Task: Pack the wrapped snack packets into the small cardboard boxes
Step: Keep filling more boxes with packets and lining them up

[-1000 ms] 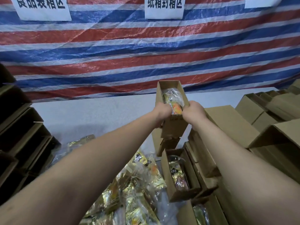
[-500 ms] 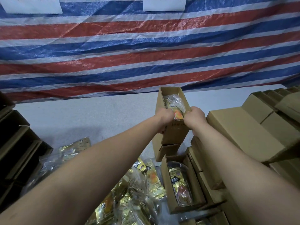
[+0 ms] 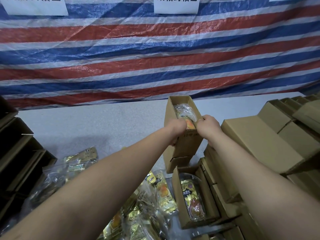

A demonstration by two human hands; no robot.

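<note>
- I see both arms stretched forward over the grey table (image 3: 86, 129); the left hand (image 3: 176, 130) and right hand (image 3: 207, 129) meet at 1 small open cardboard box (image 3: 187, 144) held up off the table
- left hand: fingers curled round the box's left wall, thumb side at the rim; right hand: fingers curled over the right rim, gripping it
- inside that box lies a wrapped snack packet (image 3: 186, 115), clear film over a yellow-orange print; its near end sits between the 2 hands
- directly below, a second open box (image 3: 178, 196) rests on the table with 1 packet (image 3: 193, 198) lying flat in it (black label, red-orange snack)
- loose gold packets (image 3: 136, 212) heaped at lower centre, more (image 3: 78, 160) to the left
- closed boxes (image 3: 259, 146) stacked at right; dark empty cartons (image 3: 19, 153) at left
- striped red, white and blue tarp (image 3: 155, 49) behind, 2 paper signs (image 3: 176, 5) pinned on it; lettering cut off
</note>
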